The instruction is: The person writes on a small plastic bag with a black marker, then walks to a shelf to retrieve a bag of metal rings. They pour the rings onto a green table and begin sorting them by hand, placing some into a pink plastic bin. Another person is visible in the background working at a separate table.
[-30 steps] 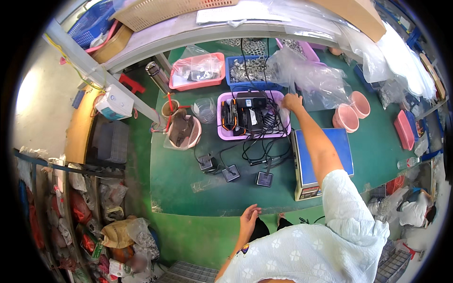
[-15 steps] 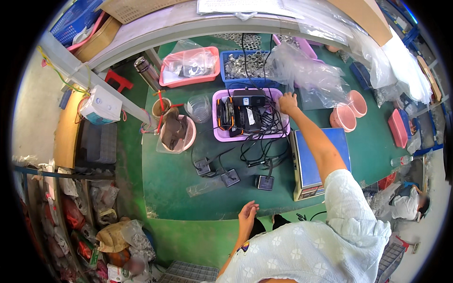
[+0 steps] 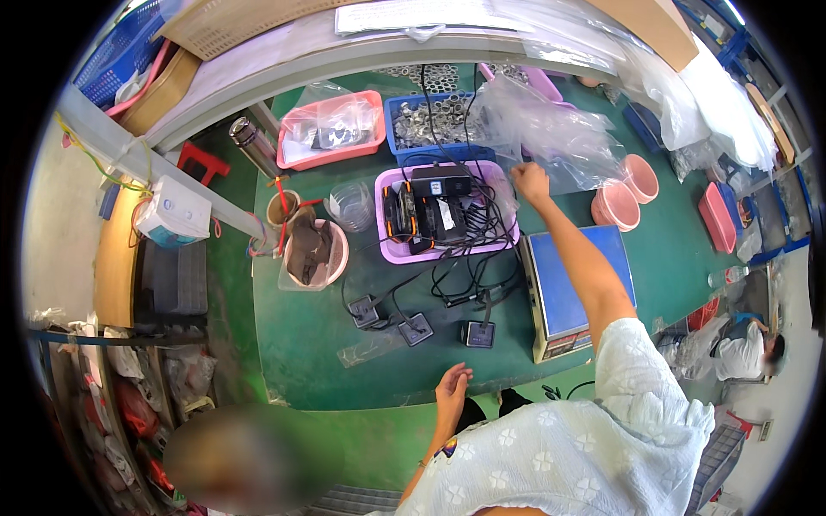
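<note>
Right fingers [image 3: 521, 179] slightly farther from lilac tray [image 3: 397, 256]; tray unmoved

My view turns; a blur covers the lower left

Over the last second, the lilac basket [image 3: 383, 248] has slid left in the frame. My right hand [image 3: 531, 184], right of upper centre, now sits further right of its rim than half a second ago. A blurred patch [image 3: 241, 460] newly hides the lower-left bags. The co-worker [image 3: 742, 354] at lower right appears higher.
</note>
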Available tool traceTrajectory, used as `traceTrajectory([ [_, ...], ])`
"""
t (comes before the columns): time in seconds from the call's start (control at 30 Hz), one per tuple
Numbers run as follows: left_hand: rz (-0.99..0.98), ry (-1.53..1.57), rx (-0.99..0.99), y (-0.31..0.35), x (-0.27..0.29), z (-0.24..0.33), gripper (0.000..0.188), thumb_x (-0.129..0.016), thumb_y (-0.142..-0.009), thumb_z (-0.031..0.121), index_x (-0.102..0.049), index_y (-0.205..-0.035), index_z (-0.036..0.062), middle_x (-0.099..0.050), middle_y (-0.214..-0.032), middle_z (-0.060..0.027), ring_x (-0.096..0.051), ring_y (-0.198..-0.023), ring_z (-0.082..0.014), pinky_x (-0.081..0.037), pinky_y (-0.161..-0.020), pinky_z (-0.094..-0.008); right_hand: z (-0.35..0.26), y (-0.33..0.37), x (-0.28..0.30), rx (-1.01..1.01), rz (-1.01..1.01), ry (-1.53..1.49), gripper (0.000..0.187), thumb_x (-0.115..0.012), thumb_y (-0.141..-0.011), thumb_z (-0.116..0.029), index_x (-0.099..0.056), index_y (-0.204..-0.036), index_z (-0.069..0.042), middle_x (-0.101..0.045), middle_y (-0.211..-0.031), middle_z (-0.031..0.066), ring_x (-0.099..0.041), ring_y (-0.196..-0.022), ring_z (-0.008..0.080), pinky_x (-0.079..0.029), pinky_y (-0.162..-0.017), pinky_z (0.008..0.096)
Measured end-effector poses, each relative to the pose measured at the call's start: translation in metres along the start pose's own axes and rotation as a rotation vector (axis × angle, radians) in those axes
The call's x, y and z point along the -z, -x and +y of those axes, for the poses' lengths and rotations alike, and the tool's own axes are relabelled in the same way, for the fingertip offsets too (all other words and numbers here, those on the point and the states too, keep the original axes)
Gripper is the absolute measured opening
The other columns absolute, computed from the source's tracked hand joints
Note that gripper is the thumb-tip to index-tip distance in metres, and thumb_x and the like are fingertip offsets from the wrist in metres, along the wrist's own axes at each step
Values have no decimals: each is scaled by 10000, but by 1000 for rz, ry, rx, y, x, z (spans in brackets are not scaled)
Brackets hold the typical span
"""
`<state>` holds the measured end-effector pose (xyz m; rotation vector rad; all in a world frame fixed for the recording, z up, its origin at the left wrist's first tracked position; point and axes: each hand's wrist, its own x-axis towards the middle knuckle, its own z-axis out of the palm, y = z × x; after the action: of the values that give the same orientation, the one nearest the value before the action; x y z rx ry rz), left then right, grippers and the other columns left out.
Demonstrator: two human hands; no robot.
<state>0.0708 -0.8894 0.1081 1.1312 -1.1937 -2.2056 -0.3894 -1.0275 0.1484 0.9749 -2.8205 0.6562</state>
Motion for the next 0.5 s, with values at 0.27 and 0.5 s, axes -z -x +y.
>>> traceTrajectory([
  [0.27,-190,-82,-15,9,-1,6,289,-530,-902,113,-525,-1164,-8,-632,-962,-76,-580,-890,-129,-444,-772,-248,17,37,83,-192,-179,-791,289,-564,-880,-242,-623,-758,12,-561,-640,9,-477,-599,88,-396,-562,257],
  [0.5,-597,-190,11,21,-74,60,306,-526,-899,72,-502,-1191,-15,-619,-957,-75,-575,-905,-120,-441,-808,-244,41,162,193,-87,-413,-921,273,-556,-894,-231,-618,-797,16,-587,-697,5,-509,-683,69,-416,-645,241],
])
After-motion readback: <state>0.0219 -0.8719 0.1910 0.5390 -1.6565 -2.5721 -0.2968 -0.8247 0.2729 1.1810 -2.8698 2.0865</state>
